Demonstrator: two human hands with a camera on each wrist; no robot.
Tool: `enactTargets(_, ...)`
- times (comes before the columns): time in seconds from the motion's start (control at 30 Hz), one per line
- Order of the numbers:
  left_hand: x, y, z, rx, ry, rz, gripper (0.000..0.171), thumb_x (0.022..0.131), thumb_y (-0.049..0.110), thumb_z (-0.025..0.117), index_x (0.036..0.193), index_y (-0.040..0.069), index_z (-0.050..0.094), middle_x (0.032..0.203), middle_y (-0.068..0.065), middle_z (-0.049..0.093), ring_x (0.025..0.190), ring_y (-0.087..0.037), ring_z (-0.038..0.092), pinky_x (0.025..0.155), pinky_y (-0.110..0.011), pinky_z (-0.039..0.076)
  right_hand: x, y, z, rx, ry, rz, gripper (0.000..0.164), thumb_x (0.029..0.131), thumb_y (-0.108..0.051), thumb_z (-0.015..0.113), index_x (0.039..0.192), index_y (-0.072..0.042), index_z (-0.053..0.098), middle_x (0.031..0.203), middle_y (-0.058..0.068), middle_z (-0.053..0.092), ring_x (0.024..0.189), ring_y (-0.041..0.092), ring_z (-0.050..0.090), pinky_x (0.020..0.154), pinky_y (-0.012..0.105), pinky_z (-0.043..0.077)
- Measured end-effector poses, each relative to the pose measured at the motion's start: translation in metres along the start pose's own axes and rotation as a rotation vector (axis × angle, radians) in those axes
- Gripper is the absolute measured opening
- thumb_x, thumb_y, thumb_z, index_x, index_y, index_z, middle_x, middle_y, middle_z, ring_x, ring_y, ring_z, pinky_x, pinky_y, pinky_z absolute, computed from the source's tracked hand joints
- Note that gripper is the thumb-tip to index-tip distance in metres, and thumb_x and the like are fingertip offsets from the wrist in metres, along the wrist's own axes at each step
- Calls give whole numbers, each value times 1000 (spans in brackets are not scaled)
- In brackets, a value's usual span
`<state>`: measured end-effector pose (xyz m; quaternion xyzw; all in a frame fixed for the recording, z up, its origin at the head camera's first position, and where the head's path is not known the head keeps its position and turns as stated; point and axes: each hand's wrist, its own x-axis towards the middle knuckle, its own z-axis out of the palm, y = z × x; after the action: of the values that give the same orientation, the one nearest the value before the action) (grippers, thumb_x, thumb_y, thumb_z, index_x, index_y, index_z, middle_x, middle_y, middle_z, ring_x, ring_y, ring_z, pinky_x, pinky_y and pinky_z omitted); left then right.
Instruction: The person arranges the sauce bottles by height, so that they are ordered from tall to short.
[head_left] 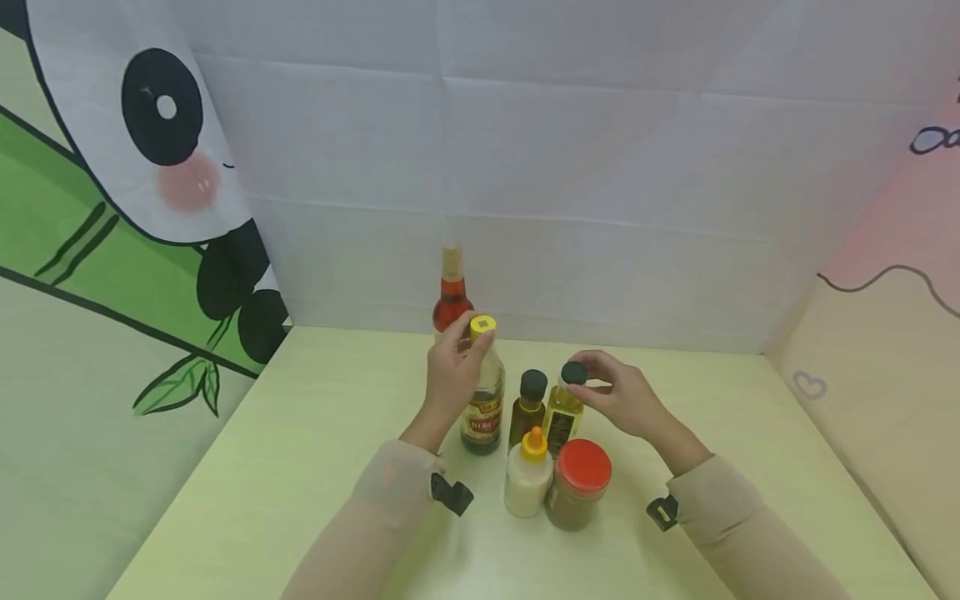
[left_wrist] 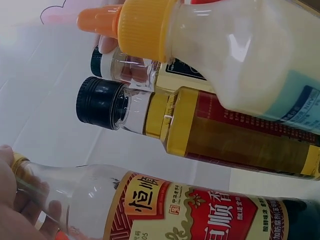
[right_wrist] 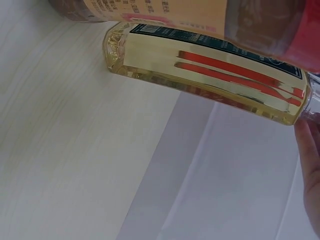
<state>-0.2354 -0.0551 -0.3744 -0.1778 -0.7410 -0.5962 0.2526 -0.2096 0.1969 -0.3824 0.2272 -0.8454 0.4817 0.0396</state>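
Centrally, a yellow-capped, round clear-glass bottle point(head_left: 482, 410) is clasped at its top by the left grip point(head_left: 454, 367); to its right, a dark-capped, square-sided bottle of yellow liquid point(head_left: 562, 417) is pinched by the right grip point(head_left: 622, 394).

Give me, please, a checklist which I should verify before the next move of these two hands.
1. Left hand grips the yellow-capped bottle near its top: ok.
2. Right hand pinches the pale oil bottle at its dark cap: ok.
3. Space in front of the pale oil bottle is free: not ok, the red-lidded jar stands close there.
4. Squeeze bottle stands upright: ok.
5. Tall bottle with red contents is fully visible: not ok, the left hand partly hides it.
6. Dark cap is screwed tight: cannot tell.
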Motion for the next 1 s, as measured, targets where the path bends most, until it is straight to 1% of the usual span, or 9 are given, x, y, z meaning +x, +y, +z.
enactTargets(0.1,5,-4,3,-10,5,34,29,95,9,64,120,-5,60,109,-21,64,98,-36,62,83,-50,53,1,3,-1,4,0,-6,38,90,-9,71,123,0,56,112,14,64,105,31,62,86,36,53)
enactTargets(0.23,11,-5,7,-16,0,69,28,95,13,64,119,-3,62,108,-17,65,101,-30,62,86,-46,52,1,6,-2,10,-3,-6,37,90,-10,71,123,0,56,111,13,64,105,30,62,86,35,54)
enactTargets(0.37,18,-6,11,11,-1,84,28,97,17,64,118,-2,62,107,-15,66,100,-26,62,84,-42,53,2,6,-3,13,-7,-2,37,90,-10,72,122,0,57,111,13,64,105,30,62,85,34,54)
enactTargets(0.43,22,-7,13,40,0,87,29,97,19,63,118,-1,62,107,-14,66,100,-25,62,84,-40,53,3,7,-4,14,-9,-4,36,90,-10,72,121,0,57,111,12,64,105,30,62,85,34,54)
enactTargets(0.57,27,-7,18,71,-4,73,30,97,20,63,119,0,62,107,-13,66,97,-25,63,82,-38,53,3,9,-4,13,-11,-9,34,90,-11,71,120,-1,57,110,11,64,103,29,62,85,34,54)
enactTargets(0.73,34,-7,20,58,-18,51,32,98,20,61,121,-2,61,105,-15,66,94,-28,63,80,-39,54,4,12,-4,17,-7,-10,33,90,-9,71,119,-1,58,109,11,65,102,29,62,84,34,54)
enactTargets(1.0,46,-10,25,54,-26,-1,31,99,21,61,122,0,61,108,-14,64,99,-26,61,85,-37,52,4,13,-4,15,-9,-21,33,90,-9,71,119,-1,58,109,11,65,103,29,62,84,33,54)
